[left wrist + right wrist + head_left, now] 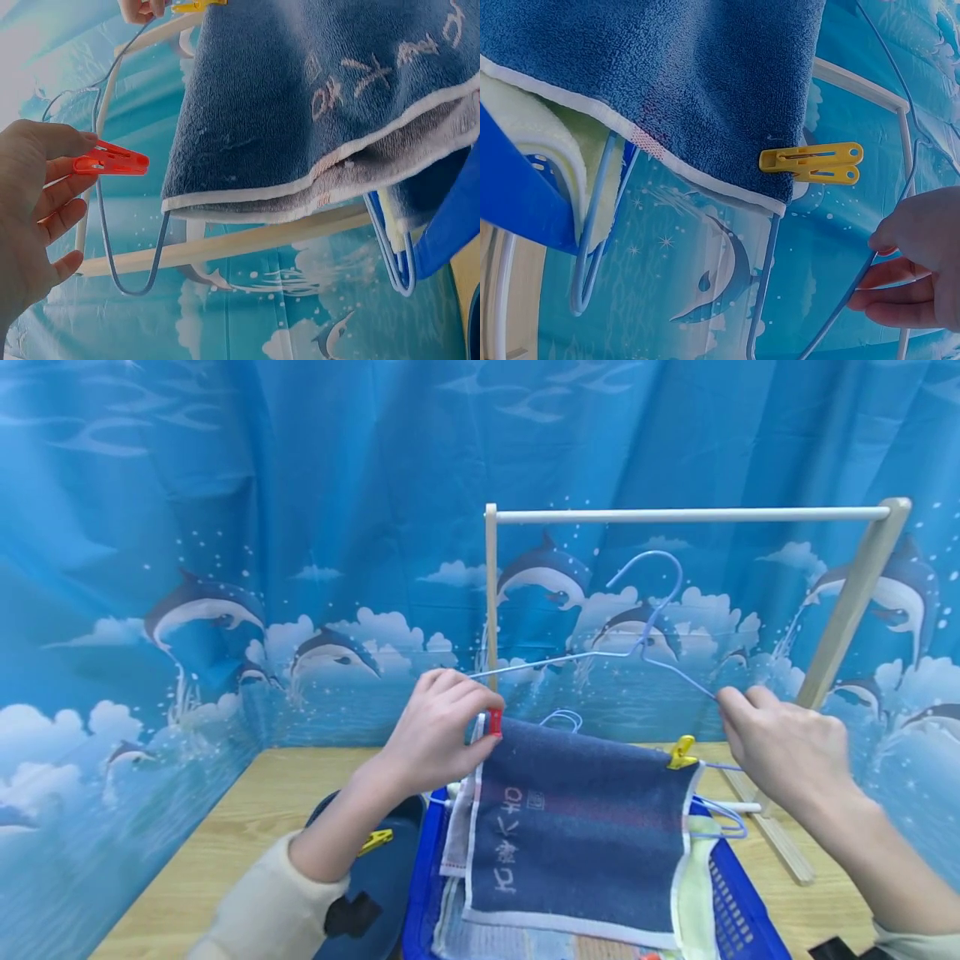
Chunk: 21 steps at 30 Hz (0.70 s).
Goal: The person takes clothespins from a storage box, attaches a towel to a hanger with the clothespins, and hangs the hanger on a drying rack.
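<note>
A dark blue towel (pixel 585 835) with white edging and pale lettering hangs folded over the lower bar of a light-blue wire hanger (pixel 648 627). My left hand (pixel 442 727) pinches a red clothespin (pixel 112 160) between thumb and forefinger, close beside the towel's left top corner. In the left wrist view a small gap shows between clothespin and towel edge. A yellow clothespin (pixel 810 163) grips the towel near its right top corner. With thumb and fingers, my right hand (pixel 787 747) holds the hanger's right shoulder wire. The hanger's hook points up, free of the rail.
Behind stands a wooden rack with a white rail (pixel 690 515). Below the towel, a blue basket (pixel 742 902) holds more cloths and hangers. To its left, a dark basin (pixel 393 860) contains a yellow clothespin (pixel 375 841). A dolphin-print curtain (pixel 360 568) surrounds the wooden table (pixel 225 835).
</note>
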{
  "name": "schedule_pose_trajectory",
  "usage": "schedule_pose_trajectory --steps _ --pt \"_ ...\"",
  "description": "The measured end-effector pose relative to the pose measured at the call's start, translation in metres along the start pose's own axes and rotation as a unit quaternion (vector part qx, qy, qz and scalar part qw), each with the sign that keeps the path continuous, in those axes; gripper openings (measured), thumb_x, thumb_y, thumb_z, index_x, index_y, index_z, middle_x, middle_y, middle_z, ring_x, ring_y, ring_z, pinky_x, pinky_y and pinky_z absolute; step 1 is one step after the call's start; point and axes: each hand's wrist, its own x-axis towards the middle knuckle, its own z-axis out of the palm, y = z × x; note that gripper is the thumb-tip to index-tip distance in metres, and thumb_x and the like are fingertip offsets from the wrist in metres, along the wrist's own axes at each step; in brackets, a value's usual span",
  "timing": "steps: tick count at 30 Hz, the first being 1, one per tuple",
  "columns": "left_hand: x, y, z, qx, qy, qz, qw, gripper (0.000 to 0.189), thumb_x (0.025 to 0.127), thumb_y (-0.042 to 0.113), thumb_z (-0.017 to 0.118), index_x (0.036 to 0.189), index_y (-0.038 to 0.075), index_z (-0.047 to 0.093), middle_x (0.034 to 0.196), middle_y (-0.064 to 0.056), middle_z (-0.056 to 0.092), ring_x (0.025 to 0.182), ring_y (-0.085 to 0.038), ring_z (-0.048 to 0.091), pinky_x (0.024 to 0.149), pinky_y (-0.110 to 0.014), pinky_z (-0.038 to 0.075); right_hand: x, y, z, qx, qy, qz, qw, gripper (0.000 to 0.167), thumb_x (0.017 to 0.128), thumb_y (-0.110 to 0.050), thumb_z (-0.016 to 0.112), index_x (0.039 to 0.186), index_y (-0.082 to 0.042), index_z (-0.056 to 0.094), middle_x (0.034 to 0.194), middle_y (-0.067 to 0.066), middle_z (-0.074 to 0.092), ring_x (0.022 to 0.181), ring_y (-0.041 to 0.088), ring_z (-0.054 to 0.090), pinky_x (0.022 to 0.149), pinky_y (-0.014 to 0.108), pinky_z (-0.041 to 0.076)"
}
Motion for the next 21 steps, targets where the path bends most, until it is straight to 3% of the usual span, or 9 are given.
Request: schedule_pose_trajectory --steps 13,21 --pt "0.001 0.001 0.013 0.041 0.009 0.023 0.9989 0.034 0.07 0.013 0.08 0.101 0.014 0.068 0.09 0.001 0.068 0.085 -0.017 0.056 0.094 -0.044 0.036 -0.002 0.001 0.001 -0.001 0.002 -0.004 1.0 0.012 0.085 -0.007 0.05 0.073 -0.01 0.046 0.057 0.003 0.04 0.036 0.01 0.018 0.032 0.028 0.015" --pt "0.005 -0.004 0.017 0.053 0.046 0.057 0.9959 0.021 0.07 0.008 0.078 0.089 0.014 0.072 0.08 0.002 0.069 0.081 -0.016 0.061 0.09 -0.041 0.039 -0.002 0.001 0.001 -0.003 0.011 -0.011 0.9999 0.014 0.087 -0.009 0.046 0.073 -0.009 0.046 0.056 0.002 0.037 0.036 0.011 0.018 0.033 0.028 0.015"
